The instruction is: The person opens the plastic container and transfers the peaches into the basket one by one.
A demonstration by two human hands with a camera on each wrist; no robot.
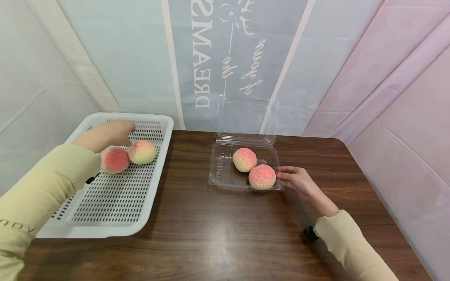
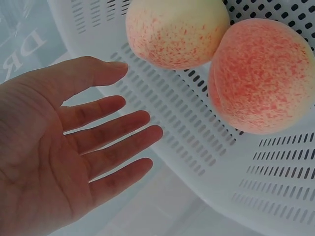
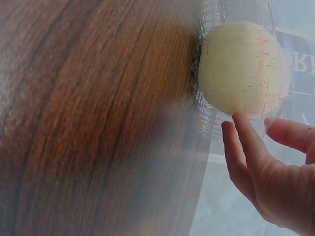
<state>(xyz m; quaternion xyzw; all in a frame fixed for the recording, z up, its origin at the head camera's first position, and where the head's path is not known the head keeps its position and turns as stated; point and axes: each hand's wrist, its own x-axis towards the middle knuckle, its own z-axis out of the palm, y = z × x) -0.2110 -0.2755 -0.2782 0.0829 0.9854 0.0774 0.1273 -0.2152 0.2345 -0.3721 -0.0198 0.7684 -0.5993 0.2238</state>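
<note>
My left hand point(image 1: 114, 132) hovers over the far-left part of a white perforated basket point(image 1: 154, 195), fingers spread and nothing held. Two peaches lie in that basket close together, a redder one point(image 1: 115, 160) and a paler one point(image 1: 142, 152). In the left wrist view the palm and straight fingers of the left hand point(image 2: 74, 142) are apart from both. My right hand point(image 1: 299, 181) touches the right side of a clear plastic clamshell box point(image 1: 221, 171) with extended fingertips. Inside the box sit two more peaches, one farther back point(image 1: 245, 159) and one at the front right point(image 1: 262, 177).
The box's transparent lid point(image 1: 246, 117) stands raised at the back, near a printed curtain point(image 1: 140, 58). A brown wooden table point(image 1: 218, 242) carries both containers. Pale cloth point(image 1: 404, 156) hangs along the right side.
</note>
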